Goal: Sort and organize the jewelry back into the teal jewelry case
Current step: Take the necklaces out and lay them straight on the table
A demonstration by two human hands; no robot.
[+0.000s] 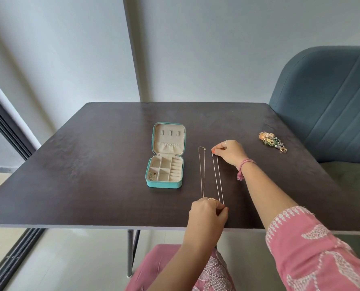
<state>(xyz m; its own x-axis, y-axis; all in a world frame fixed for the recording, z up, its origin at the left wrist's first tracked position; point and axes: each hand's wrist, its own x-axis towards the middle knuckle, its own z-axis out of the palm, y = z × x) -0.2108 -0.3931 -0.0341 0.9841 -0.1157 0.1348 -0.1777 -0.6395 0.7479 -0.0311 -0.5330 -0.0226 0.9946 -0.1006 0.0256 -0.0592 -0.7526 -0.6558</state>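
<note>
We are straightening a thin chain (218, 179) just right of the open teal case (165, 181), right hand (230, 153) pinching its far end, left hand (208, 213) its near end; next, probably hang it inside the lid.

case (165, 156) mid-table (80, 164) | two chains (202, 171) right of it | jewelry pile (272, 141) far right

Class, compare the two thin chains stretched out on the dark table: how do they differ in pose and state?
The right chain is pinched at both ends, by the right hand and the left hand; the left chain has its far end lying free. The right chain slants slightly; the left chain runs straighter. Both are thin, doubled, and on the table.
</note>
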